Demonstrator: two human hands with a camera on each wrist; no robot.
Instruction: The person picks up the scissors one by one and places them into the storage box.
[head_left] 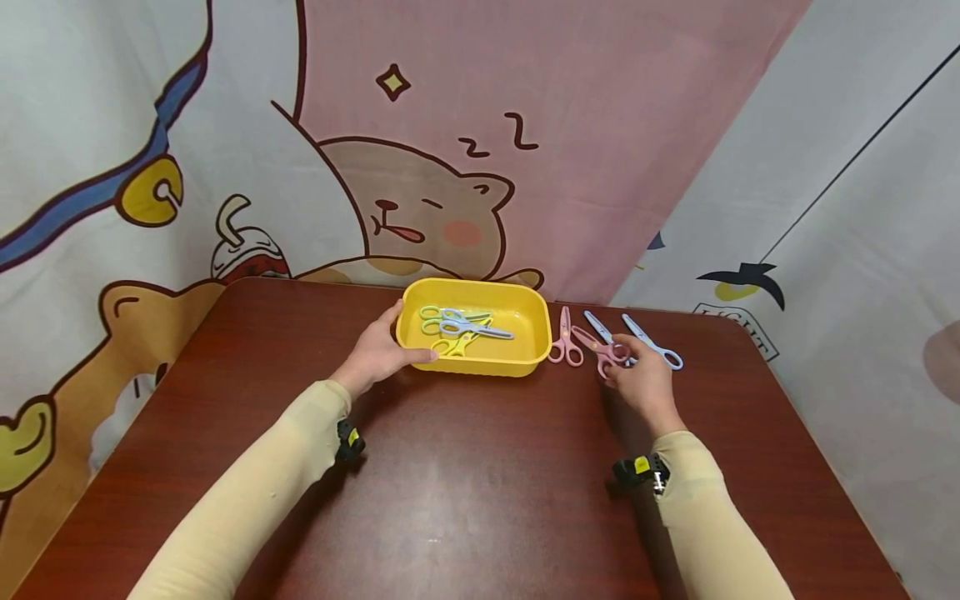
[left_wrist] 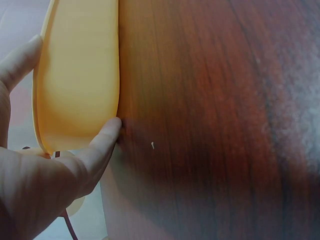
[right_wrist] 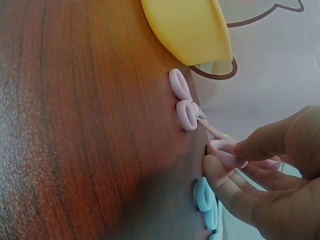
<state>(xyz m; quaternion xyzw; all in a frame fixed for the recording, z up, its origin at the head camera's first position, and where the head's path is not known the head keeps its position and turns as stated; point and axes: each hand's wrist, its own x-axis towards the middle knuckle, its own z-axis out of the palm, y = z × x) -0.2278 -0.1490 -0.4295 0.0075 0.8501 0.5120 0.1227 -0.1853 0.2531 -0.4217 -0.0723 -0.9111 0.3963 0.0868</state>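
Note:
My left hand (head_left: pixel 378 350) grips the left end of a yellow plastic basket (head_left: pixel 480 367), thumb at the front wall and fingers at the far side. Inside lie blue scissors (head_left: pixel 483 331), yellow scissors (head_left: pixel 459 342) and green-handled scissors, overlapping. To the basket's right, my right hand (head_left: pixel 645 382) pinches pink scissors (right_wrist: pixel 227 155) by a handle loop, with the blades pointing away toward the wall. Another pair of pink scissors (head_left: pixel 564 337) lies between this hand and the basket. Two blue scissors (head_left: pixel 643 336) are beside and behind the right hand, one partly covered.
The dark red-brown wooden table (head_left: pixel 465 483) reaches back to a cartoon-printed cloth (head_left: pixel 600 100) hanging close behind the basket. More of this cloth hangs at both sides. Both wrists wear small black camera mounts.

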